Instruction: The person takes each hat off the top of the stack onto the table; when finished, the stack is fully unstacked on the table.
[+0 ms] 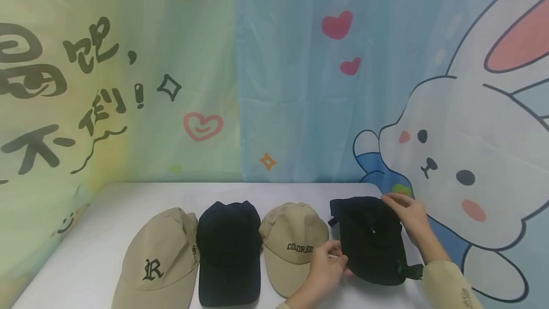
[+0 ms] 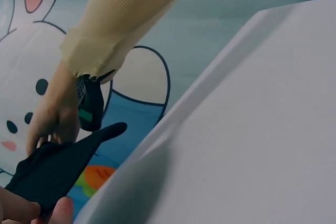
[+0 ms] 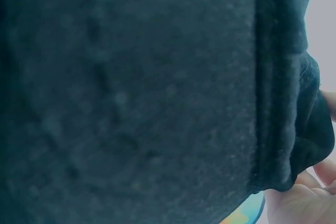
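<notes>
A black cap (image 1: 372, 240) is held off the white table between both hands, at the right end of a row of caps. My left hand (image 1: 324, 269) pinches its lower left edge. My right hand (image 1: 409, 217) grips the upper right edge, fingertips at the fabric. In the left wrist view the dark cap (image 2: 50, 174) stretches between the fingertips of the left hand and the right hand (image 2: 55, 116). Dark cloth of the cap (image 3: 157, 98) fills most of the right wrist view, with part of a hand (image 3: 304, 200) at its right edge.
To the left lie a beige cap (image 1: 293, 271) lettered COLORADO, a navy cap (image 1: 229, 252) and a larger beige cap (image 1: 160, 247) with an R. They rest on the white table (image 1: 86, 252). Behind hangs a printed curtain (image 1: 283, 85) with a rabbit and hearts.
</notes>
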Available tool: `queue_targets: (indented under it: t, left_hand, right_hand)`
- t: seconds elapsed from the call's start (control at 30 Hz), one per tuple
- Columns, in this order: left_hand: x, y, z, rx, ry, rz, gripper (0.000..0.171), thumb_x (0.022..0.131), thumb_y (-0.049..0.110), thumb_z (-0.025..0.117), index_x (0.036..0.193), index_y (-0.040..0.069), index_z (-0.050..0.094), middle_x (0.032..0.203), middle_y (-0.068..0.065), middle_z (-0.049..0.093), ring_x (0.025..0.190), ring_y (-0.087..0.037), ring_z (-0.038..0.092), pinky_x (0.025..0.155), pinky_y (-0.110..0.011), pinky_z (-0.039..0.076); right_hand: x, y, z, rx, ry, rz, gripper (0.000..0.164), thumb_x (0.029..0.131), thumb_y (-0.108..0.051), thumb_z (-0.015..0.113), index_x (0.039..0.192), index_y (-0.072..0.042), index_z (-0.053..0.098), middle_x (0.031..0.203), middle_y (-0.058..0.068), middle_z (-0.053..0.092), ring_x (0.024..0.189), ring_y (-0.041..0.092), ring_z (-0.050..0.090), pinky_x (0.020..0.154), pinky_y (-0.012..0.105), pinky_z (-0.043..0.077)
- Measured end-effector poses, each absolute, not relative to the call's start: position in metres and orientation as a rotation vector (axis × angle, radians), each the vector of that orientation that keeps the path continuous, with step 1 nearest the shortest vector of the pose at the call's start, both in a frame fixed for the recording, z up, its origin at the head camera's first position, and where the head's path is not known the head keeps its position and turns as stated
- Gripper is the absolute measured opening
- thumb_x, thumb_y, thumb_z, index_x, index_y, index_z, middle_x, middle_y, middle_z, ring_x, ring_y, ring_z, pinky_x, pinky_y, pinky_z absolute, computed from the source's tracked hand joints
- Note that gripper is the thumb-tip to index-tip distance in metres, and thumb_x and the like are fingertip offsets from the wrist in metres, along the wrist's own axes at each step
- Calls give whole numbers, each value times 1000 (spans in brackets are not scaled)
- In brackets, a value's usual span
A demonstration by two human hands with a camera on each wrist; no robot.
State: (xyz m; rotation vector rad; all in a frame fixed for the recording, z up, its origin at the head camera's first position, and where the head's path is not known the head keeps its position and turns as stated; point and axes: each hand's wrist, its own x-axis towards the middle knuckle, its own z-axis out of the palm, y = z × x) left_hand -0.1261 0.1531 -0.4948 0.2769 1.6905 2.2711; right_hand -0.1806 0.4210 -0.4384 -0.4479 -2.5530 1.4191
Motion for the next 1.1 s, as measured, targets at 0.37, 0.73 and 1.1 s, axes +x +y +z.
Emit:
queue_targets:
  t: [0.37, 0.73, 1.1]
  left_hand:
    - [-126, 156, -504, 212, 1706, 2255, 31, 82, -18, 61, 109, -3, 66, 85, -8, 53, 64, -13, 59, 60, -35, 61]
    - [-123, 160, -512, 167, 1711, 2232, 34, 79, -20, 60, 106, -1, 67, 83, -7, 53, 62, -14, 59, 62, -39, 62]
    - [-117, 163, -519, 143, 1825, 2165, 35, 78, -18, 60, 102, 5, 67, 79, -4, 54, 59, -12, 60, 56, -29, 60]
  right_hand:
    - [-179, 421, -449, -483, -2606, 1417, 83, 92, -58, 61, 145, 4, 42, 146, 28, 39, 135, 46, 34, 108, 66, 30]
    - [-178, 421, -460, -492, -2629, 1452, 84, 92, -57, 62, 146, 3, 40, 148, 29, 37, 136, 46, 32, 109, 65, 30]
    - [-178, 422, -472, -441, -2624, 1413, 82, 91, -55, 65, 144, 4, 43, 145, 31, 40, 133, 46, 37, 107, 64, 33]
